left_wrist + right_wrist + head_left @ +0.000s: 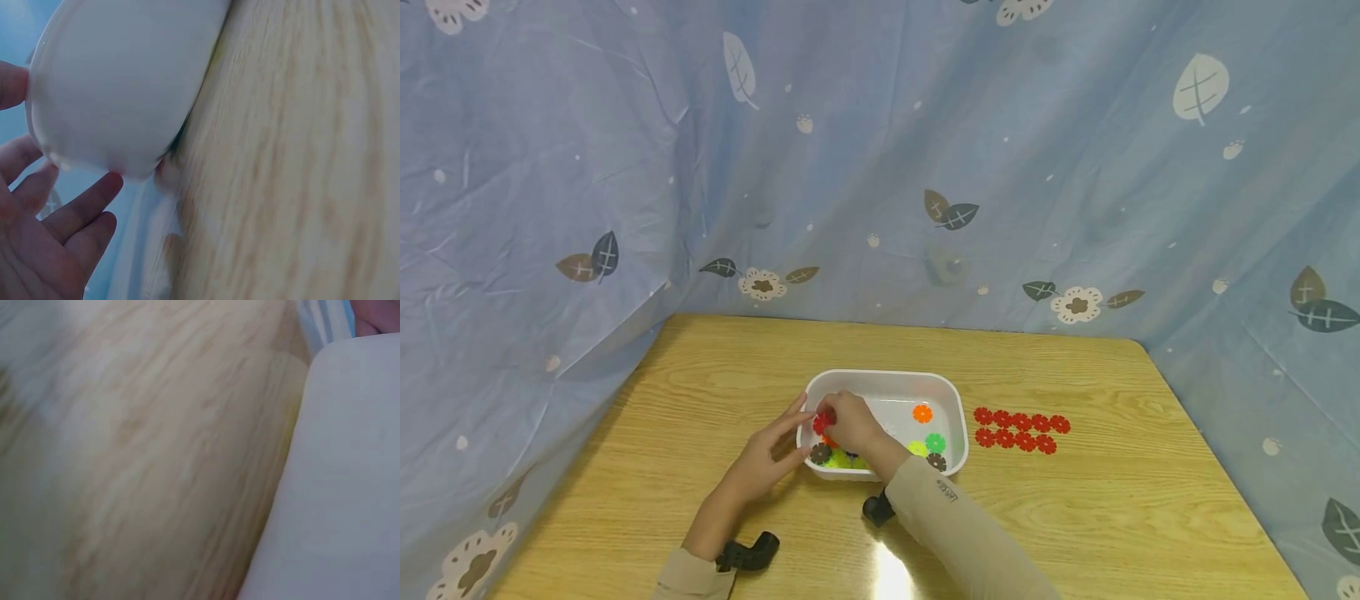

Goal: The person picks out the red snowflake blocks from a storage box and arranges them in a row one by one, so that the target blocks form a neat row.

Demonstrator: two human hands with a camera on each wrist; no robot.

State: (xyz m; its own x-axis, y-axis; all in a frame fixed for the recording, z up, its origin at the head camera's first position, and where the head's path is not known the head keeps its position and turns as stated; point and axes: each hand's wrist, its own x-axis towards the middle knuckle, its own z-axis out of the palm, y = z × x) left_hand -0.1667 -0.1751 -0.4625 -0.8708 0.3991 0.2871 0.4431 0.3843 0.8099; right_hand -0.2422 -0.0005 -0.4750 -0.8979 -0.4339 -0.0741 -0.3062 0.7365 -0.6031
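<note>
A white plastic bin stands on the table with small notched plastic discs in several colours inside. My right hand reaches into its left part, fingers curled, and pinches a red notched disc; its fingertips are partly hidden. My left hand is spread at the bin's left end, thumb and fingertips touching the rim and outer wall. In the left wrist view, the fingers of the left hand are fairly straight against the white wall. The right wrist view shows mainly the bin's outer side.
To the right of the bin, red notched discs lie on the wooden table in two rows. Inside the bin are an orange disc, a green disc and dark discs. A patterned blue curtain surrounds the table.
</note>
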